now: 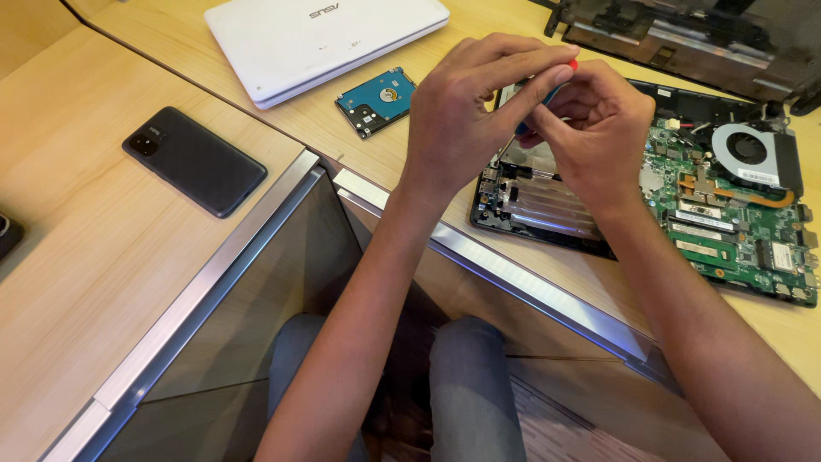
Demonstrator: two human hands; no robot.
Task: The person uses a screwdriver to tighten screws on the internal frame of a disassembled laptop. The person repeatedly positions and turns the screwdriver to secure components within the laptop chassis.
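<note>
Two hands meet above the opened laptop (684,197): the left hand (462,111) and the right hand (594,128) both pinch a small tool with a red and blue handle (547,90), fingers clenched on it, held upright over the bare metal bay, apparently to steady its tip. A loose hard drive (376,101) lies apart beside a closed white laptop (316,43), out of the way. A black phone (194,160) rests on the pale wooden surface (85,257), which meets another at a metal-edged corner.
</note>
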